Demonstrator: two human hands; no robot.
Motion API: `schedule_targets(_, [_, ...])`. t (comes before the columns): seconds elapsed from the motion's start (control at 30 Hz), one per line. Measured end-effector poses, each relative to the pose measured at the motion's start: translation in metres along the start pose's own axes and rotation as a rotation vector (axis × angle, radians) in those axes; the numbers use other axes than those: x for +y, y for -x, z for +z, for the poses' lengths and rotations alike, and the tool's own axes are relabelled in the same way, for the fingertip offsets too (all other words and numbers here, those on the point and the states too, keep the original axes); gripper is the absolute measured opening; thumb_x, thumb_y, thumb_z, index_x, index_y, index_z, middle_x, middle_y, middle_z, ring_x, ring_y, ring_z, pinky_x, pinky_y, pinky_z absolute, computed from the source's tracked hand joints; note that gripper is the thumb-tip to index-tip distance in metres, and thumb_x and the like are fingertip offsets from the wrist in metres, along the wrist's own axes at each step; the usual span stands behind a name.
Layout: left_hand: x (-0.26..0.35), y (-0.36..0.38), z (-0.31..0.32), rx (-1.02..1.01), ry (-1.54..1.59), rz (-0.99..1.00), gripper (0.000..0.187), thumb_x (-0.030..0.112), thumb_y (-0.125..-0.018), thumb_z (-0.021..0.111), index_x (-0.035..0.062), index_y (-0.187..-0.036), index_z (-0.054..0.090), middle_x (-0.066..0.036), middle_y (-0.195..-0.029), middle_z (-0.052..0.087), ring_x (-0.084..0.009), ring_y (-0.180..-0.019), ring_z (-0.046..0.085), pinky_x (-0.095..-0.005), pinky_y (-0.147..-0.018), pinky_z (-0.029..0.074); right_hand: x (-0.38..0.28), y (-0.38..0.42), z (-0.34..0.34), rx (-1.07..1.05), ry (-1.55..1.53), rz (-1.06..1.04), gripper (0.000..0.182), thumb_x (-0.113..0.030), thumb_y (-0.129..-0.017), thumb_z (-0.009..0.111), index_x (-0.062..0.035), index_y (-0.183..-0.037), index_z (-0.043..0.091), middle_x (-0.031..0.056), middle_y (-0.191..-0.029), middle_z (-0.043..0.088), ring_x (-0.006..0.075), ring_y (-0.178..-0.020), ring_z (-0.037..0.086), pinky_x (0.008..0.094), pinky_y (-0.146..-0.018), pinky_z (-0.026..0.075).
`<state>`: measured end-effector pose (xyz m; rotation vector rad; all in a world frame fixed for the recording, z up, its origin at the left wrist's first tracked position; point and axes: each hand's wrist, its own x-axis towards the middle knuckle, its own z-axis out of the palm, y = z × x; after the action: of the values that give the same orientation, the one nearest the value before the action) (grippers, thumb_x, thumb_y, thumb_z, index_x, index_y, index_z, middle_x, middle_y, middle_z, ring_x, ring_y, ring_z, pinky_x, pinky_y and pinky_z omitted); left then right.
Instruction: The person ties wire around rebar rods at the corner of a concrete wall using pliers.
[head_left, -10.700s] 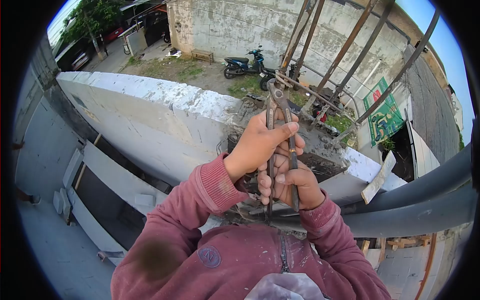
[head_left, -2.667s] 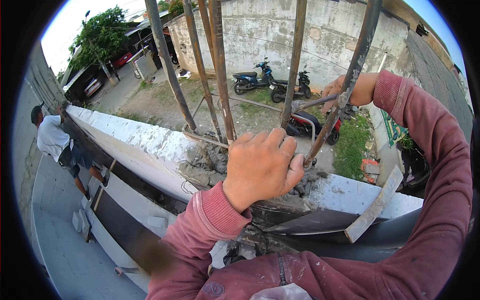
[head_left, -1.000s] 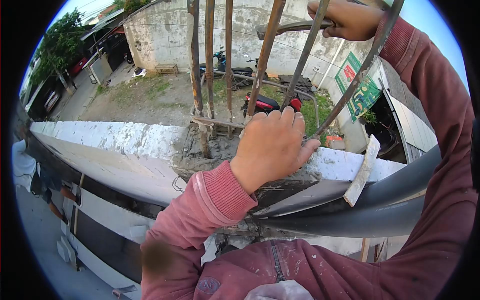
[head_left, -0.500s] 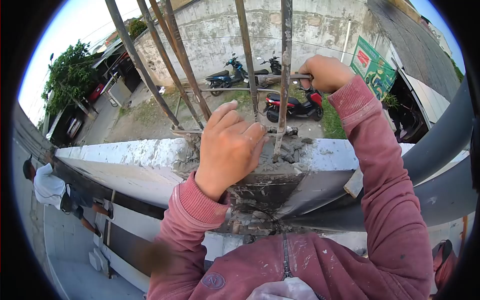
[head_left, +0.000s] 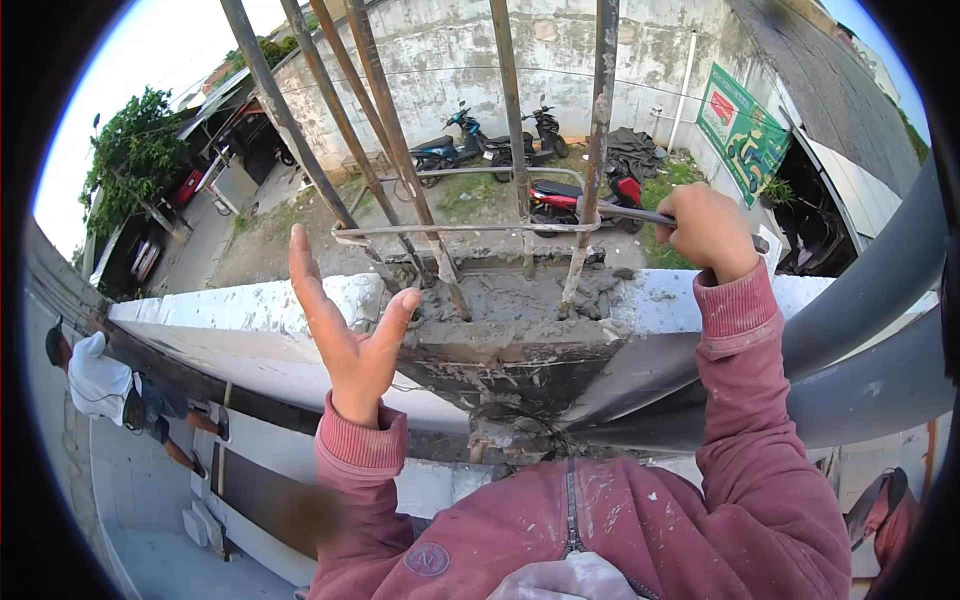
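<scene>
Several upright steel bars [head_left: 398, 150] rise from wet grey mortar [head_left: 500, 295] on top of the wall. A bent wire stirrup [head_left: 465, 229] loops around them above the mortar. My right hand [head_left: 708, 228] is closed around a dark metal rod tool, whose far end reaches the stirrup's corner beside the rightmost bar. My left hand [head_left: 352, 335] is raised with fingers spread and holds nothing, left of the bars and over the wall's white edge.
Large grey pipes [head_left: 870, 300] curve past on the right. White wall top [head_left: 240, 300] runs left. Below left is a person in a white shirt [head_left: 98, 380]. Beyond the wall are motorbikes [head_left: 560, 200], a green banner [head_left: 742, 135] and a tree [head_left: 140, 155].
My left hand has let go near the bars and moved left, opening. My right hand has moved down and right with the tool. The stirrup and mortar now show more fully.
</scene>
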<state>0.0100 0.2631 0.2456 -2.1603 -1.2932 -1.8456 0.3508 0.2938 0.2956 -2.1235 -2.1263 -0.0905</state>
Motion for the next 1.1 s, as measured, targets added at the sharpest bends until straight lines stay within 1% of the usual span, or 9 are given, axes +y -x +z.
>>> schedule_targets(0.13, [-0.021,-0.01,0.004,0.014,0.323,-0.175,0.085,0.028,-0.08,0.067,-0.0023,-0.142,0.016,-0.022,-0.145,0.021,-0.0318,-0.135,0.022,-0.0397,-0.11,0.015,0.019,-0.025,0.005,0.394,-0.107,-0.177,0.026,0.006,-0.067,0.051,-0.008,-0.082,0.067,0.0103,-0.093,0.064,0.031,-0.086,0.06,0.0373,-0.072,0.047])
schedule_targets(0.17, [-0.018,-0.018,0.008,0.012,0.315,-0.243,0.075,0.046,-0.091,0.046,-0.0036,-0.141,0.019,-0.027,-0.142,0.028,-0.0335,-0.134,0.026,-0.0405,-0.11,0.017,0.021,-0.043,0.007,0.413,-0.17,-0.256,0.029,0.007,-0.067,0.051,-0.0078,-0.085,0.066,0.0097,-0.098,0.063,0.0318,-0.087,0.06,0.0369,-0.073,0.047])
schedule_targets(0.27, [-0.036,-0.049,0.008,-0.06,0.936,-0.446,0.076,0.052,-0.094,0.035,-0.0075,-0.138,0.022,-0.028,-0.139,0.031,-0.0343,-0.132,0.029,-0.0405,-0.109,0.02,0.012,-0.086,-0.015,0.348,-0.134,-0.577,0.04,0.011,-0.066,0.05,-0.0101,-0.095,0.066,0.0061,-0.112,0.06,0.0285,-0.1,0.057,0.0378,-0.085,0.044])
schedule_targets(0.4, [-0.04,-0.08,0.004,0.068,0.751,-0.425,0.073,0.052,-0.095,0.031,-0.0088,-0.136,0.025,-0.027,-0.138,0.032,-0.0326,-0.13,0.032,-0.0402,-0.107,0.023,0.004,-0.113,-0.045,0.289,0.349,-0.725,0.048,0.007,-0.069,0.055,-0.0196,-0.108,0.063,-0.0019,-0.128,0.052,0.0196,-0.117,0.048,0.0427,-0.1,0.034])
schedule_targets(0.53, [0.032,-0.072,-0.003,0.641,0.288,0.714,0.027,0.016,-0.093,0.038,-0.0021,-0.111,0.046,-0.016,-0.109,0.05,-0.0238,-0.101,0.051,-0.0386,-0.098,0.038,0.004,-0.135,-0.068,0.388,0.661,-0.872,0.05,-0.003,-0.078,0.055,-0.0298,-0.12,0.057,-0.0079,-0.139,0.041,0.0142,-0.129,0.037,0.0453,-0.109,0.025])
schedule_targets(0.6, [0.042,-0.059,-0.011,0.17,0.28,0.781,0.026,0.025,-0.092,0.046,0.0002,-0.095,0.054,-0.016,-0.099,0.055,-0.0244,-0.094,0.053,-0.0373,-0.09,0.042,0.005,-0.149,-0.07,0.5,0.712,-1.005,0.047,-0.007,-0.082,0.052,-0.0313,-0.121,0.056,-0.0093,-0.141,0.038,0.0135,-0.131,0.035,0.0446,-0.11,0.022])
schedule_targets(0.63, [0.052,-0.063,0.009,0.277,0.308,0.565,0.024,0.023,-0.091,0.046,0.0011,-0.088,0.056,-0.013,-0.084,0.056,-0.0224,-0.084,0.054,-0.035,-0.086,0.043,0.002,-0.154,-0.07,0.488,0.741,-1.016,0.044,-0.013,-0.085,0.048,-0.0332,-0.124,0.054,-0.0111,-0.144,0.034,0.013,-0.133,0.032,0.0437,-0.111,0.021])
schedule_targets(0.83, [0.004,-0.092,-0.008,0.492,0.307,0.407,0.028,0.017,-0.092,0.046,-0.0007,-0.114,0.045,-0.014,-0.108,0.052,-0.0197,-0.096,0.051,-0.0342,-0.086,0.04,-0.006,-0.181,-0.057,0.639,0.684,-1.14,0.046,-0.013,-0.084,0.051,-0.031,-0.126,0.052,-0.0101,-0.145,0.031,0.0135,-0.134,0.029,0.0415,-0.11,0.024])
schedule_targets(1.1, [0.004,-0.088,0.023,0.201,0.473,-0.161,0.052,0.031,-0.096,0.042,0.0002,-0.135,0.027,-0.017,-0.117,0.051,-0.0192,-0.095,0.056,-0.0306,-0.083,0.043,-0.041,-0.196,-0.075,0.425,0.637,-1.316,0.061,0.0,-0.071,0.061,-0.029,-0.125,0.053,-0.0047,-0.142,0.036,0.018,-0.133,0.032,0.0365,-0.112,0.026])
